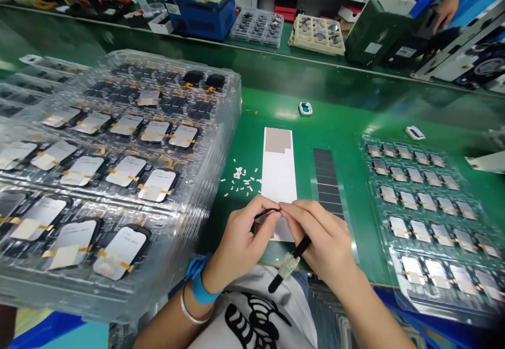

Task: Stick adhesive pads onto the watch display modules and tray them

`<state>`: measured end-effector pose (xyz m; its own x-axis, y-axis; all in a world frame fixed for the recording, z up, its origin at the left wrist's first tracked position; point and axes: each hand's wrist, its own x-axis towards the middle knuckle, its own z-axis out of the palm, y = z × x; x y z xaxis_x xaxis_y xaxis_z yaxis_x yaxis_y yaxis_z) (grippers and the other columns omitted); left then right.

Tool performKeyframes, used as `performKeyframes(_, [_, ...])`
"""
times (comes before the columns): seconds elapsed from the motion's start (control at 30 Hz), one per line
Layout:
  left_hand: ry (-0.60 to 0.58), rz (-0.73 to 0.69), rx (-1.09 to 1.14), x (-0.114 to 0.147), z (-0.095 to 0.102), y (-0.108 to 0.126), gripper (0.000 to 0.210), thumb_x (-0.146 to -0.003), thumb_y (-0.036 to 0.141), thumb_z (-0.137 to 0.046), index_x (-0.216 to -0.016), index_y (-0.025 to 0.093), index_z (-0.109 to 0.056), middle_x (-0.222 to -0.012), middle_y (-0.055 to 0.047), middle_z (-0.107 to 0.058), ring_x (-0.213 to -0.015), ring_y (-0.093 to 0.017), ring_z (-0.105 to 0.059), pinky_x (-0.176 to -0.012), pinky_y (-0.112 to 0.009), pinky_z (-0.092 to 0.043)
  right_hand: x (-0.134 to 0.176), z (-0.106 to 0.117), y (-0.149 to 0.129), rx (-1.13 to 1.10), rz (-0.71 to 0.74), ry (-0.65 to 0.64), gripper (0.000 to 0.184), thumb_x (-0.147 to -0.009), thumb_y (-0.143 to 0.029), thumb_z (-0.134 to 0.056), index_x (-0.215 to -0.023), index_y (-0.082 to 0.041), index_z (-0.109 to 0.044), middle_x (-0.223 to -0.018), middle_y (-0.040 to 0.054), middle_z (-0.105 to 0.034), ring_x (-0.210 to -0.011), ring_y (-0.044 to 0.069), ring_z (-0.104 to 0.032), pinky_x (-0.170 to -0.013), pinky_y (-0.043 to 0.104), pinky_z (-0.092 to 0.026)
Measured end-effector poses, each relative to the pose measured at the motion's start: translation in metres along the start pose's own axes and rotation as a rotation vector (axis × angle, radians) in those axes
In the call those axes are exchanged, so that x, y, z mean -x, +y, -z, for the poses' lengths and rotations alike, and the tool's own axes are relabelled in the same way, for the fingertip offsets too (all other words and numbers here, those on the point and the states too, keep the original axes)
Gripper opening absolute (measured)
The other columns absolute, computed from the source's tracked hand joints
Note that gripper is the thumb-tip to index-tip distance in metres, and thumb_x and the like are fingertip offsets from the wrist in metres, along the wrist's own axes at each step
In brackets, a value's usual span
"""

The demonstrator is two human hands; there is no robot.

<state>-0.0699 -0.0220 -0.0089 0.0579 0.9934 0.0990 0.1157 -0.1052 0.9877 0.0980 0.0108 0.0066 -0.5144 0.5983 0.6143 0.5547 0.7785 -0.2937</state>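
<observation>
My left hand pinches a small dark-edged screen module between thumb and fingers; most of it is hidden by the fingers. The fingertips of my right hand meet the module's right edge. A black stick-like tool with clear wrapping around its middle is tucked in my right hand, its lower end pointing toward my body. Beneath both hands lies a white sheet with a grey-brown patch at its far end. Whatever the right fingertips pinch at the edge is too small to make out.
Stacked clear trays of screen modules stand at left. Small white scraps are scattered beside the sheet. On the right are a strip of dark pieces and another filled tray. A shelf behind holds a blue box; other people's hands show there.
</observation>
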Motion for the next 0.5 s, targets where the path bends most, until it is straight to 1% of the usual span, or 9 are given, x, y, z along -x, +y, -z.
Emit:
performKeyframes(0.07, [0.014,-0.008,-0.015,-0.001,0.000,-0.002,0.013,-0.101,0.029,-0.053,-0.097,0.020,-0.061,-0.069,0.002,-0.058,-0.060,-0.012,-0.057,-0.059,-0.024,-0.045,-0.003,-0.002,0.001,-0.004,-0.006,-0.030,0.019,-0.095,-0.006,-0.056,-0.110,-0.014,-0.064,-0.092,0.0070,-0.069,-0.073,0.015,-0.067,-0.059,0.025,-0.054])
performKeyframes(0.13, [0.026,0.008,-0.011,-0.001,0.000,-0.004,0.013,-0.102,0.029,-0.053,-0.096,0.020,-0.061,-0.069,0.002,-0.058,-0.060,-0.012,-0.056,-0.059,-0.023,-0.044,-0.010,-0.002,0.003,-0.044,-0.049,-0.066,0.014,-0.096,-0.008,-0.055,-0.104,-0.015,-0.064,-0.090,0.0049,-0.068,-0.071,0.012,-0.065,-0.057,0.023,-0.050])
performKeyframes(0.23, [0.065,0.043,0.056,0.000,-0.001,-0.006,0.014,-0.102,0.031,-0.053,-0.096,0.020,-0.059,-0.072,0.002,-0.059,-0.059,-0.011,-0.055,-0.057,-0.021,-0.044,-0.025,0.003,0.008,-0.198,-0.149,-0.112,0.009,-0.096,-0.012,-0.057,-0.093,-0.017,-0.063,-0.082,0.0006,-0.063,-0.062,0.008,-0.057,-0.054,0.021,-0.046])
performKeyframes(0.3, [0.095,0.055,0.114,0.000,-0.002,-0.007,0.014,-0.102,0.032,-0.053,-0.098,0.021,-0.059,-0.076,0.001,-0.061,-0.060,-0.011,-0.055,-0.057,-0.021,-0.045,-0.034,0.008,0.010,-0.267,-0.181,-0.116,0.008,-0.095,-0.013,-0.059,-0.090,-0.017,-0.064,-0.079,-0.0011,-0.061,-0.057,0.007,-0.052,-0.052,0.020,-0.044])
performKeyframes(0.33, [0.111,0.056,0.131,0.001,-0.002,-0.008,0.014,-0.102,0.033,-0.053,-0.099,0.021,-0.059,-0.077,0.001,-0.061,-0.060,-0.011,-0.055,-0.058,-0.021,-0.046,-0.037,0.010,0.010,-0.271,-0.175,-0.109,0.008,-0.095,-0.014,-0.059,-0.090,-0.018,-0.065,-0.079,-0.0011,-0.061,-0.057,0.007,-0.052,-0.051,0.020,-0.043])
performKeyframes(0.4, [0.140,0.058,0.138,0.001,-0.002,-0.009,0.014,-0.102,0.035,-0.053,-0.101,0.022,-0.059,-0.078,0.001,-0.061,-0.059,-0.011,-0.054,-0.059,-0.021,-0.046,-0.038,0.011,0.008,-0.225,-0.140,-0.085,0.007,-0.094,-0.014,-0.061,-0.092,-0.018,-0.066,-0.081,-0.0003,-0.065,-0.060,0.008,-0.056,-0.050,0.020,-0.043])
performKeyframes(0.5, [0.153,0.065,0.158,0.002,-0.002,-0.009,0.013,-0.102,0.034,-0.053,-0.103,0.022,-0.058,-0.082,0.000,-0.062,-0.061,-0.011,-0.056,-0.058,-0.021,-0.046,-0.033,0.007,0.003,-0.143,-0.078,-0.047,0.008,-0.093,-0.011,-0.064,-0.096,-0.017,-0.067,-0.085,0.0009,-0.068,-0.069,0.009,-0.063,-0.054,0.019,-0.047])
